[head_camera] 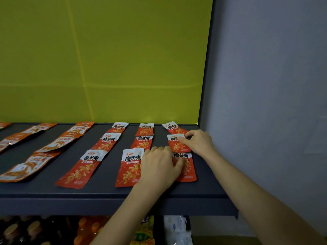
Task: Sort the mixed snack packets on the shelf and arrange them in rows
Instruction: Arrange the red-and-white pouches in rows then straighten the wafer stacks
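Rows of red-and-white foil snack packets lay sorted on the dark grey shelf, with orange-and-white packets to the left, cut off by the frame. Your left grip pressed, released, on the rightmost row's front packet. Your right grip touched the middle packet; whether it pinched, I couldn't tell. You seemed to be squaring that row, which called for small nudges.

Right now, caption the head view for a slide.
Left hand and right hand rest on red packets, rightmost column of the dark shelf.
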{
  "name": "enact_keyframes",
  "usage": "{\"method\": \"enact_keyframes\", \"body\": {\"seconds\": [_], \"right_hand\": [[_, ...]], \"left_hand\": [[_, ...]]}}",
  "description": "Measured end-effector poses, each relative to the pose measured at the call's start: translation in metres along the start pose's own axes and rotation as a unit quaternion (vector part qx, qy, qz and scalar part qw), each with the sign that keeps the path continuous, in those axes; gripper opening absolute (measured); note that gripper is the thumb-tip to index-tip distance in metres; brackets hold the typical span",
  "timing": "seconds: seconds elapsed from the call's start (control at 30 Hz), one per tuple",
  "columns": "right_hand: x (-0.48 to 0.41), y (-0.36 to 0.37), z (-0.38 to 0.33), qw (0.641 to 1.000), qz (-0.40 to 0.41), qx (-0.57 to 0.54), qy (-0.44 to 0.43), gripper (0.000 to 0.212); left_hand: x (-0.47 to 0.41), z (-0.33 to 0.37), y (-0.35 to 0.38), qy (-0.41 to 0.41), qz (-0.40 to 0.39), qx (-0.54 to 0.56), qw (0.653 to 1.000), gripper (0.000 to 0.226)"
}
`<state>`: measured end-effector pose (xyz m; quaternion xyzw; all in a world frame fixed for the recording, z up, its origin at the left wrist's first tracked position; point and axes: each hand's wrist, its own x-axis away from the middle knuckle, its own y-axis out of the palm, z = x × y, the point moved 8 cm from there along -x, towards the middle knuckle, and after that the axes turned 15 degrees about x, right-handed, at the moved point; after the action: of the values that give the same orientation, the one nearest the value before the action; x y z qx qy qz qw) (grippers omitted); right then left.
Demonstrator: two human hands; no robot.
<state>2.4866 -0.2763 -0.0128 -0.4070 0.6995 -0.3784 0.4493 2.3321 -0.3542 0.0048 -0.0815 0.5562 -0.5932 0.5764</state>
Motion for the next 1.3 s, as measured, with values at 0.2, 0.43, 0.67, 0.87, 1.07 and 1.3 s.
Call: {"method": "enact_keyframes", "body": {"seconds": [0.2, 0.43, 0.67, 0.87, 1.07, 1.3], "right_hand": [[-0.002, -0.008, 0.005, 0.997, 0.043, -0.057, 0.016, 0.034], [-0.012, 0.006, 0.005, 0.999, -0.037, -0.004, 0.010, 0.049], [-0.010, 0.007, 0.004, 0.999, -0.038, 0.013, 0.001, 0.034], [-0.003, -0.001, 0.001, 1.000, -0.008, -0.011, -0.011, 0.031], [0.004, -0.004, -0.002, 1.000, -0.001, -0.001, -0.022, 0.032], [0.010, -0.009, -0.006, 0.999, 0.017, 0.033, -0.025, 0.036]], "left_hand": [[-0.032, -0.006, -0.019, -0.031, 0.000, 0.040, 0.999, 0.034], [-0.084, -0.039, 0.023, -0.112, -0.178, 0.060, 0.976, 0.036], [-0.090, -0.055, 0.060, -0.139, -0.264, 0.031, 0.954, 0.038], [-0.091, -0.053, 0.069, -0.116, -0.267, 0.041, 0.956, 0.033], [-0.092, -0.050, 0.072, -0.101, -0.266, 0.057, 0.957, 0.035], [-0.094, -0.047, 0.073, -0.095, -0.264, 0.049, 0.959, 0.041]]}}
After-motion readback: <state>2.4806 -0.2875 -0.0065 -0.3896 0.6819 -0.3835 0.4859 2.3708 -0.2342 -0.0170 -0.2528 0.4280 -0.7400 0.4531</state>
